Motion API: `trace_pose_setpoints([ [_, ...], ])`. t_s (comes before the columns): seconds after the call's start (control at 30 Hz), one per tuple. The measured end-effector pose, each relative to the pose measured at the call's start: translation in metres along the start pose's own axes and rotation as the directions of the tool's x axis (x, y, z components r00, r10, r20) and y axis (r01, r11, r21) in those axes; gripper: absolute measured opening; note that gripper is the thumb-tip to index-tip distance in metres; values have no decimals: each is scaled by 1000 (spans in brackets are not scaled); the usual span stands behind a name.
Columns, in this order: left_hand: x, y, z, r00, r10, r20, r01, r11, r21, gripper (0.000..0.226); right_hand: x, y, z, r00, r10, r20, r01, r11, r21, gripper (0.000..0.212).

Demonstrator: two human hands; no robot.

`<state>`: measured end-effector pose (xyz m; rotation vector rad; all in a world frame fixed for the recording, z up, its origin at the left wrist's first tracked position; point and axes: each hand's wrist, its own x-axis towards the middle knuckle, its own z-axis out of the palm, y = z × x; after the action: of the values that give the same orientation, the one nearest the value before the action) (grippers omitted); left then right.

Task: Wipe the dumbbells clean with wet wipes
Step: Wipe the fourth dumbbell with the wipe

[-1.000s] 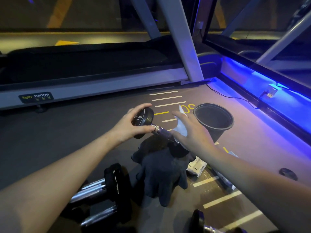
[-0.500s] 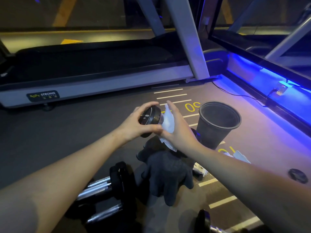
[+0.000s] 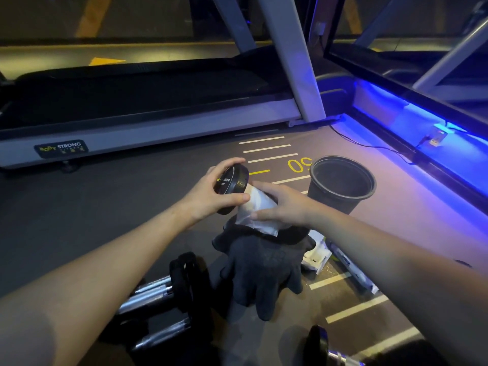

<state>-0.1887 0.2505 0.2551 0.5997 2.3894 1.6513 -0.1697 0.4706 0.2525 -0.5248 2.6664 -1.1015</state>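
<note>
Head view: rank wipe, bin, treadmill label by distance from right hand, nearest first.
1. Wipe: in the right hand, wrapped on the dumbbell that the left hand grips.
2. Bin: on the floor just right of that hand, slightly beyond it.
3. Treadmill label: far left, on the treadmill's side rail.

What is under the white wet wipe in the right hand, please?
The wet wipe wraps the held dumbbell's handle, which it hides; only the head shows, gripped by the left hand.

Dumbbell handle [image 3: 247, 192] hidden under wet wipe [image 3: 257, 210]; far head unseen.
</note>
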Motion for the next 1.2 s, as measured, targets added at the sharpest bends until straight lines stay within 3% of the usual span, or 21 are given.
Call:
trace_pose_setpoints([
  [0.13, 0, 0, 1, 1000, 1, -4, -1, 1000, 6, 77, 3, -1, 8, 984, 61, -165, -79, 991, -107, 57],
  [0.4, 3, -5, 0, 1000, 8, 14, -9, 1000, 14, 79, 13, -17, 23, 943, 0, -332, -28, 996, -79, 46],
  [0.57, 4, 0, 2, 999, 30, 24, -31, 999, 28, 77, 26, -11, 12, 983, 19, -183, -37, 995, -95, 28],
  [0.67, 5, 1, 2, 997, 39, 59, -41, 999, 24, 78, 32, -16, 0, 999, 35, -31, -38, 993, -107, 27],
  [0.73, 7, -1, 1, 997, 36, 62, -37, 999, 15, 79, 32, -20, 1, 998, 50, -33, -54, 988, -144, 30],
  [0.83, 9, -7, 2, 1000, 0, 8, 0, 1000, -24, 81, 27, -16, 27, 972, 32, -232, -70, 985, -158, 30],
  [0.97, 9, -7, 7, 999, -26, -25, 25, 998, -51, 82, 24, -10, 54, 882, -60, -467, -64, 968, -244, 29],
  [1.03, 10, -4, 8, 999, -41, -19, 39, 997, -70, 81, 25, -11, 45, 904, -48, -425, -42, 979, -200, 28],
  [1.13, 7, 0, 6, 999, -40, -4, 39, 997, -66, 79, 32, -15, 19, 982, 53, -179, -81, 985, -153, 32],
  [1.2, 6, 2, 4, 1000, -2, 30, 2, 1000, -12, 80, 35, -17, 3, 995, 96, -36, -100, 986, -133, 32],
])
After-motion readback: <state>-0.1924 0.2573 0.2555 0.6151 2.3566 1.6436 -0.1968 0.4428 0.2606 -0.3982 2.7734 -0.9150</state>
